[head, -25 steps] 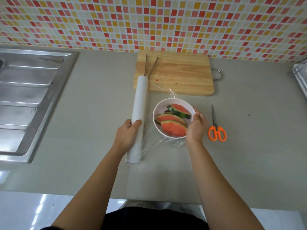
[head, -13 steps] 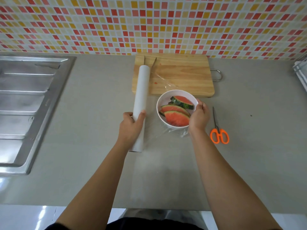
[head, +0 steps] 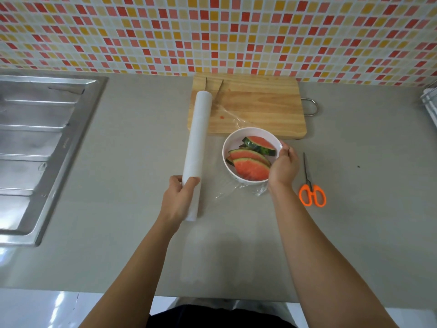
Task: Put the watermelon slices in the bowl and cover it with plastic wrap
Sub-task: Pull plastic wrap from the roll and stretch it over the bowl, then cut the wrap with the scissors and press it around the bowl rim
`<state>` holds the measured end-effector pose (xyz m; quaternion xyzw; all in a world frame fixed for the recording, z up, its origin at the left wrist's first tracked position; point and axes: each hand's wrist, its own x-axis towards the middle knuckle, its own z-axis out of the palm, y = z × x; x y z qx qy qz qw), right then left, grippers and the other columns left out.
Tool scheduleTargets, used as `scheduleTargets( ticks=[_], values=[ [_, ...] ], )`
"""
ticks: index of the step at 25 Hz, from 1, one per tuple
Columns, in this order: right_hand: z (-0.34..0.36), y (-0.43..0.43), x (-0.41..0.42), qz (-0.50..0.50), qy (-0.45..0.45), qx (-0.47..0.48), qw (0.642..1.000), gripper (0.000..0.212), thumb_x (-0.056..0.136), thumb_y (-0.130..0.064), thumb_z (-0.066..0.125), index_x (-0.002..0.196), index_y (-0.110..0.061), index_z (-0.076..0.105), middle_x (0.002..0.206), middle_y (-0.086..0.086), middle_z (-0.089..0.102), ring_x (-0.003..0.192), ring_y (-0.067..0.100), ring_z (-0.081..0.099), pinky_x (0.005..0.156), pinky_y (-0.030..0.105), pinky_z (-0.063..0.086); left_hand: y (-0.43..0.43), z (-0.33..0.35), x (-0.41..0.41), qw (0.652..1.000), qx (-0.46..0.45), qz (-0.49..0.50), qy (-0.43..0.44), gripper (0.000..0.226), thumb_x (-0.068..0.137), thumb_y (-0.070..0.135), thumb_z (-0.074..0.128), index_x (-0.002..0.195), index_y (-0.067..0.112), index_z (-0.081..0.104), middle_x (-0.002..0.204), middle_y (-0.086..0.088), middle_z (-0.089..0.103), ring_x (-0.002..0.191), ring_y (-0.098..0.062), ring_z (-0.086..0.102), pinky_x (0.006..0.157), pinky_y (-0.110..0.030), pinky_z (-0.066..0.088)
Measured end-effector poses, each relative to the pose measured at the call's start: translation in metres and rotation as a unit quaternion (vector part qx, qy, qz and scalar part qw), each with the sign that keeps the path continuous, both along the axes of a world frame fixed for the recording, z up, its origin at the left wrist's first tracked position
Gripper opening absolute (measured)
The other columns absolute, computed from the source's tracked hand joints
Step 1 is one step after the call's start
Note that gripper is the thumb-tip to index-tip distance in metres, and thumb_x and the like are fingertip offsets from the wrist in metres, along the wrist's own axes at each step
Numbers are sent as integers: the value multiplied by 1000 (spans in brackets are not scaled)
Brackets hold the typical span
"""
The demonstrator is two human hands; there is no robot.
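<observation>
A white bowl (head: pixel 230 143) holds three watermelon slices (head: pixel 251 169) and stands on the grey counter just in front of the cutting board. My right hand (head: pixel 282 168) grips the bowl's right rim together with the clear film. My left hand (head: pixel 179 197) is closed around the near end of a long white plastic wrap roll (head: pixel 198 138), which lies left of the bowl and points away from me. A sheet of clear film (head: pixel 224 190) stretches from the roll toward the bowl and wrinkles on the counter below it.
A wooden cutting board (head: pixel 260 107) with a knife (head: pixel 218 89) on it lies against the tiled wall. Orange-handled scissors (head: pixel 312 188) lie right of the bowl. A steel sink drainboard (head: pixel 40 147) fills the left side. A rack edge (head: pixel 430 102) shows at far right.
The roll has shifted left and away from me, off the board's front corner, stretching film out from the bowl. My right hand stays on the bowl's rim.
</observation>
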<state>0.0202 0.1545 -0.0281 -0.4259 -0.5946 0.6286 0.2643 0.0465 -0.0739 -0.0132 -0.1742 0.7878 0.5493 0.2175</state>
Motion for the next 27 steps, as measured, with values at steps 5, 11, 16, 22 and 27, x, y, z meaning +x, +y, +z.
scheduleTargets(
  ticks=[5, 11, 16, 22, 27],
  values=[
    [-1, 1, -2, -7, 0, -8, 1000, 28, 95, -10, 39, 104, -8, 65, 98, 4, 61, 84, 11, 58, 64, 8, 43, -11, -7, 12, 997, -18, -52, 50, 36, 83, 60, 51, 102, 29, 52, 93, 5, 63, 84, -14, 62, 65, -31, 50],
    [2, 0, -1, -1, 2, -19, 1000, 29, 96, -10, 37, 107, -6, 64, 103, 7, 61, 74, 3, 57, 64, 15, 46, -5, -13, 17, 993, -62, -40, 92, 32, 91, 54, 42, 112, 31, 49, 91, 13, 59, 83, -2, 56, 60, -21, 40],
    [14, 0, 9, 36, -43, -30, 998, 34, 97, -28, 34, 89, -14, 63, 80, -6, 64, 75, 9, 59, 55, 6, 39, -6, -12, 19, 993, -43, -25, 107, 48, 79, 48, 36, 117, 21, 51, 92, 10, 59, 81, -6, 56, 58, -20, 39],
    [13, 31, 51, 63, -211, 223, 950, 34, 89, -10, 43, 118, -3, 59, 121, 17, 58, 113, 33, 50, 91, 32, 35, -4, -14, 22, 991, -40, -23, 129, 50, 80, 46, 36, 119, 19, 51, 87, 12, 57, 78, -4, 53, 59, -21, 37],
    [-5, 39, 89, 80, -410, 329, 847, 38, 82, -10, 55, 118, 0, 45, 124, 23, 46, 111, 38, 42, 91, 40, 31, -4, -17, 22, 989, -43, -18, 139, 47, 80, 46, 37, 117, 21, 52, 83, 13, 56, 74, -2, 52, 59, -21, 37]
  ],
)
